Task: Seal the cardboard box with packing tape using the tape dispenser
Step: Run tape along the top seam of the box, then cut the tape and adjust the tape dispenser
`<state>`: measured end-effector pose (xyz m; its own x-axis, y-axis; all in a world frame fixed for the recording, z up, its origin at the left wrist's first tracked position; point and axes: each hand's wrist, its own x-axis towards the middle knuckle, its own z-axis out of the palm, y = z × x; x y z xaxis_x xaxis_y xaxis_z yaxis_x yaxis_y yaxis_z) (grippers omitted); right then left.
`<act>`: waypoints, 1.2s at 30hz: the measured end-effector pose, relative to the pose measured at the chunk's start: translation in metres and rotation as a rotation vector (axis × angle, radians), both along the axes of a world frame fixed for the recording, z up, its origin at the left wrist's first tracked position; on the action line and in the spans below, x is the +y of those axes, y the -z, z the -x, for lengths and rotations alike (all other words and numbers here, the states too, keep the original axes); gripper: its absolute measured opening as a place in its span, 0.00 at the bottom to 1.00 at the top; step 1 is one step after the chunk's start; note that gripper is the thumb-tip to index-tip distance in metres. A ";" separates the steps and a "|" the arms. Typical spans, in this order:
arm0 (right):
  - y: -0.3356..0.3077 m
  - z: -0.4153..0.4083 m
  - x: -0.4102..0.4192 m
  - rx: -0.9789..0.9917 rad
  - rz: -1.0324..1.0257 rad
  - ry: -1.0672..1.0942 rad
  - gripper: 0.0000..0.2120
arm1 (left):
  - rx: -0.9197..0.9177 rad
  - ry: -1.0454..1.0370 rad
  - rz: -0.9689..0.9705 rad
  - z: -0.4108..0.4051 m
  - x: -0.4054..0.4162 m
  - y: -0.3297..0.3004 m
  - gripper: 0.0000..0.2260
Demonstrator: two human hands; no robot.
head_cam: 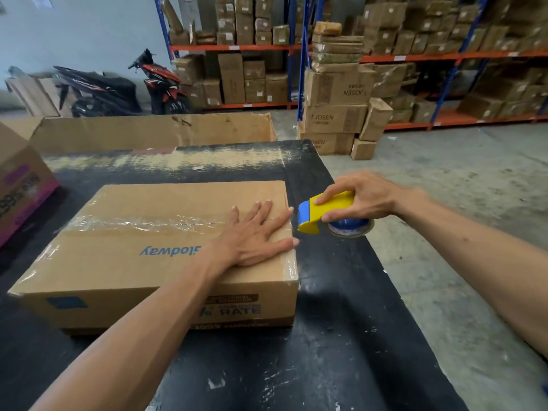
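Observation:
A flat brown cardboard box (142, 256) lies on the black table (341, 336). A strip of clear packing tape (133, 225) runs along its top seam from the left edge towards the right. My left hand (261, 232) rests flat on the right end of the lid, fingers spread, tips at the box's right edge. My right hand (364, 200) grips a yellow and blue tape dispenser (323, 213) just off the box's right edge, its blue front close to the edge at seam height. The tape roll sits under my palm, partly hidden.
A box with pink print (20, 185) stands at the table's left edge. A large open carton (154, 132) lies behind the table. Stacked boxes (338, 114) and shelving racks (444, 57) fill the back, with two motorbikes (118, 87) at left. Concrete floor (459, 203) lies to the right.

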<state>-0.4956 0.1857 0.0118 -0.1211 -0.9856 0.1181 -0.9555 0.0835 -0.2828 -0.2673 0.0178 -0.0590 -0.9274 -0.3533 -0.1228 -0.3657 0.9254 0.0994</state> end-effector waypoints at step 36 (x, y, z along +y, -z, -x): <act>-0.014 -0.007 0.029 0.127 0.106 0.274 0.26 | 0.100 0.388 0.051 0.022 -0.004 -0.001 0.24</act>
<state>-0.4888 0.2149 0.0262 -0.3578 -0.8998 0.2496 -0.9298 0.3187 -0.1840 -0.2894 0.0141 -0.0582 -0.9996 0.0219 -0.0168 0.0208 0.9975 0.0674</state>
